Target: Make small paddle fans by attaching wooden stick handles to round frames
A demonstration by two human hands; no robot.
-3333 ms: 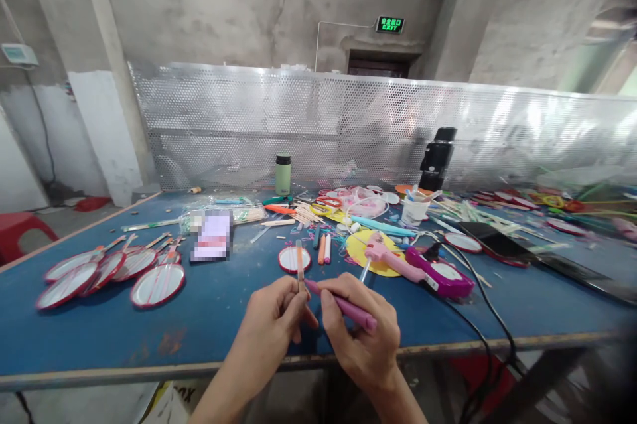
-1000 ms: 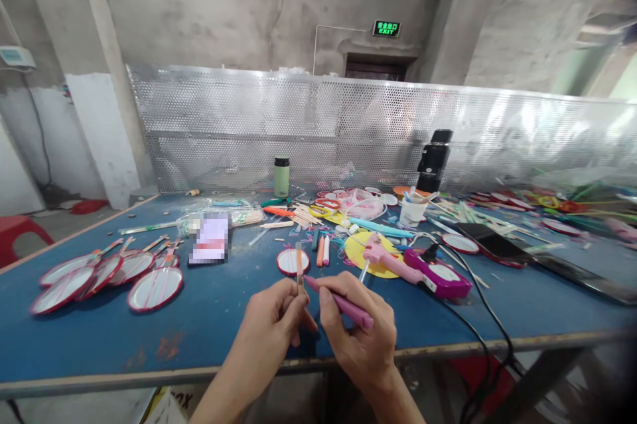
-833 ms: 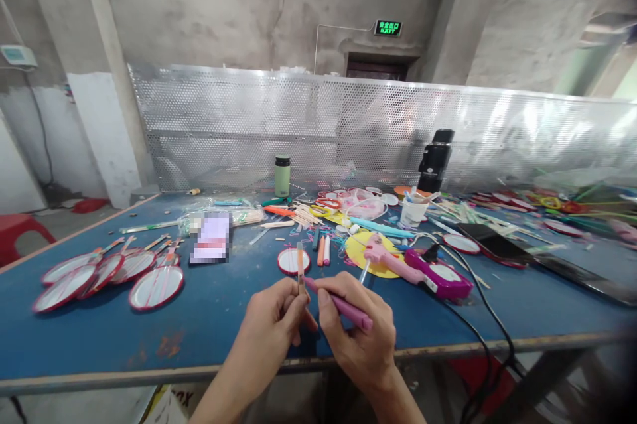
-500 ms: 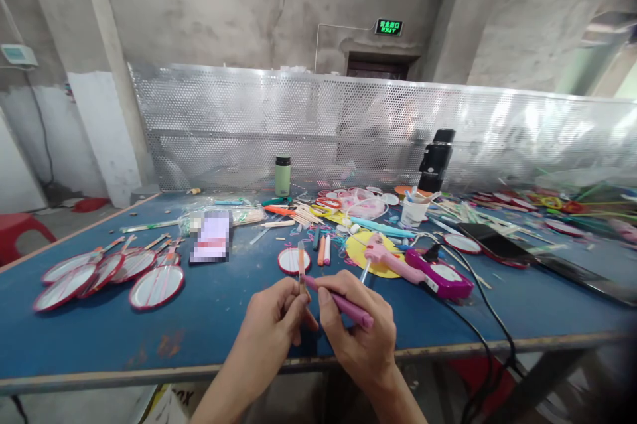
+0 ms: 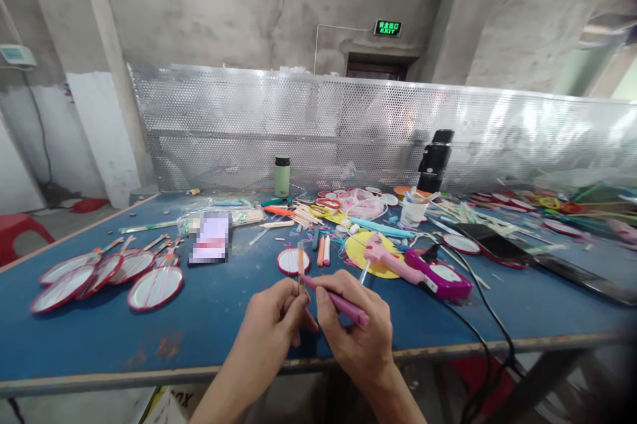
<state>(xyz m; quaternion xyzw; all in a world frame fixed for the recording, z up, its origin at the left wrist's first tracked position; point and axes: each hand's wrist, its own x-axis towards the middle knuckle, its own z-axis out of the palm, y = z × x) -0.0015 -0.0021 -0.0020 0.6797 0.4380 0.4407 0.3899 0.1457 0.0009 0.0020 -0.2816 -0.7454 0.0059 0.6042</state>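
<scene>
Purple marker (image 5: 349, 308) gripped in my right hand (image 5: 361, 334), craft stick (image 5: 300, 261) pinched in my left hand (image 5: 273, 314) near the tabletop's (image 5: 209, 324) front edge; I'd best brace it, pressing lightly.

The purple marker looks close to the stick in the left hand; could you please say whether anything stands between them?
Nothing visible does: the purple marker in the right hand has its tip right beside the stick in the left hand; I cannot tell whether they touch.
</scene>
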